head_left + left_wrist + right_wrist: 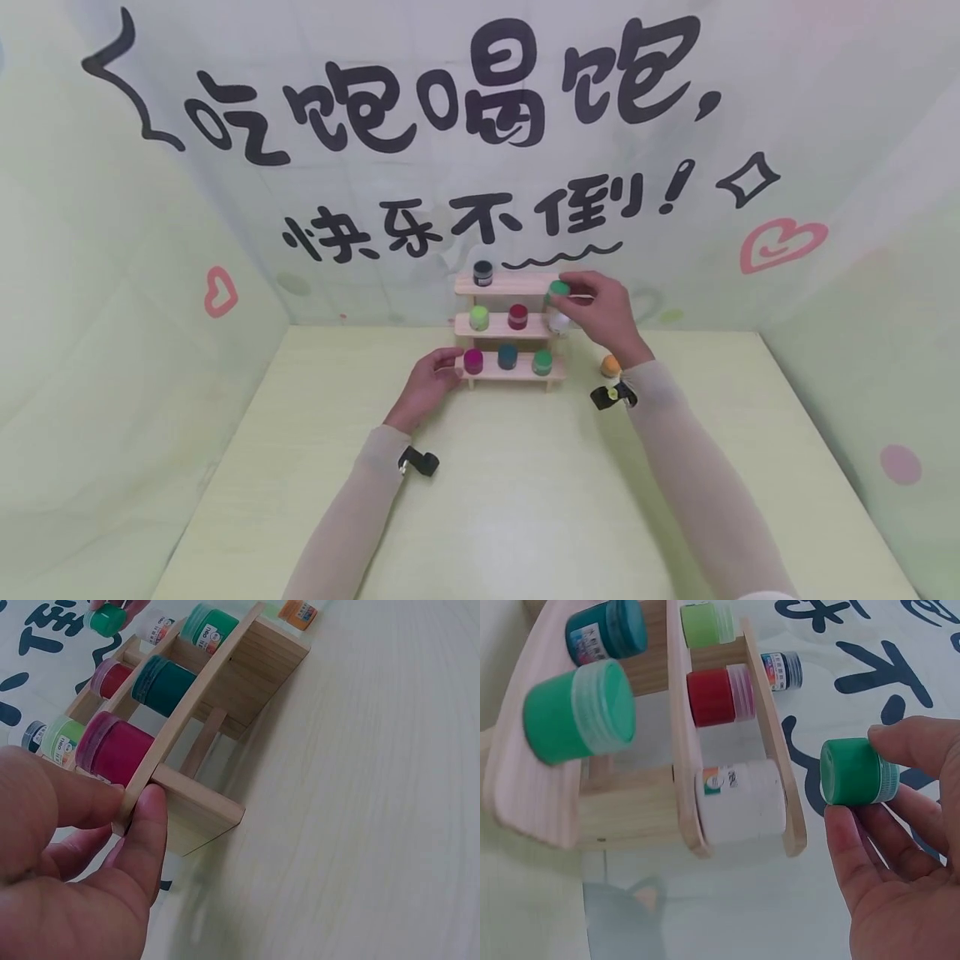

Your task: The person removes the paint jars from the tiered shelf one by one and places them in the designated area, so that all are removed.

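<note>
A three-tier wooden stand holds small paint jars. My left hand pinches the left end of its lowest shelf between thumb and fingers, beside the magenta jar. My right hand grips a green paint jar by its sides, raised near the top shelf's right end. A black jar stands at the left of that shelf. Light green, red and white jars line the middle shelf. On the lowest are the magenta jar, a teal jar and another green jar.
An orange jar is on the pale table, right of the stand and near my right wrist. Close behind the stand hangs a white cloth backdrop with black lettering. Cloth walls border the table on both sides.
</note>
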`<state>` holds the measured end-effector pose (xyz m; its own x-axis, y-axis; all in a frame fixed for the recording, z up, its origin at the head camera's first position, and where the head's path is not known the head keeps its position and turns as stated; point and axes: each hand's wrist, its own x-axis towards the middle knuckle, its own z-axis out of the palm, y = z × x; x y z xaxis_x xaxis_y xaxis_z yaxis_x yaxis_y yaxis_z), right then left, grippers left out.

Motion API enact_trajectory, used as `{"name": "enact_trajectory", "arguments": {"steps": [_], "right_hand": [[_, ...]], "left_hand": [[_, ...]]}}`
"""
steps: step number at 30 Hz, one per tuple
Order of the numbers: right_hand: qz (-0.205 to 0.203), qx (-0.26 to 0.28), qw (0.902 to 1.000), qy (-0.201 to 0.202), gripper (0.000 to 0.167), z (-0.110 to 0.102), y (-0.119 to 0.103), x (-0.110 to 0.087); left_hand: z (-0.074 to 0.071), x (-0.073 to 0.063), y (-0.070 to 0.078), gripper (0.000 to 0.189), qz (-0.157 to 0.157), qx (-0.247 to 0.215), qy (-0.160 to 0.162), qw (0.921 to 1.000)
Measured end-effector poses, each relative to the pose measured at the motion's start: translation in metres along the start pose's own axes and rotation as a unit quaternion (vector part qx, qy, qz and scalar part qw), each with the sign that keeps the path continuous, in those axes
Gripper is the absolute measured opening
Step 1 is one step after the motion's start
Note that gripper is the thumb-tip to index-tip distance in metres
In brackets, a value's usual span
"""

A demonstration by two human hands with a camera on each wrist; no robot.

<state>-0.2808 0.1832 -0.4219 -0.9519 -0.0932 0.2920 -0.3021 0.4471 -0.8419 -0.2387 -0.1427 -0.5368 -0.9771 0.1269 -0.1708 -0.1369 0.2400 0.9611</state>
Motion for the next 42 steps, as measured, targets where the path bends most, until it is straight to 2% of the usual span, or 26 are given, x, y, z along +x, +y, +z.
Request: {"name": "enact_trajectory", "arguments": {"steps": [10, 17, 24, 32, 42], "right_hand": [[0.032, -0.006, 0.9994, 0.013, 0.048, -0.020, 0.011, -0.020], [0.035, -0.018, 0.9992, 0.010, 0.050, -0.029, 0.023, -0.031], [0.046, -0.034, 0.9983, 0.012, 0.050, -0.040, 0.041, -0.043], [0.048, -0.048, 0.9977, 0.006, 0.051, -0.049, 0.062, -0.055], [0.059, -0.062, 0.9963, 0.010, 0.051, -0.062, 0.092, -0.072]], "left_hand": [[0.000, 0.001, 0.000, 0.046, 0.011, -0.009, 0.001, 0.9999], [0.000, 0.001, -0.002, 0.044, 0.017, -0.006, 0.007, 0.9998], [0.000, 0.002, -0.003, 0.046, 0.017, -0.010, -0.003, 0.9998], [0.001, 0.000, 0.003, 0.047, 0.006, -0.011, 0.003, 0.9999], [0.001, 0.000, 0.001, 0.047, 0.003, -0.008, 0.011, 0.9999]]}}
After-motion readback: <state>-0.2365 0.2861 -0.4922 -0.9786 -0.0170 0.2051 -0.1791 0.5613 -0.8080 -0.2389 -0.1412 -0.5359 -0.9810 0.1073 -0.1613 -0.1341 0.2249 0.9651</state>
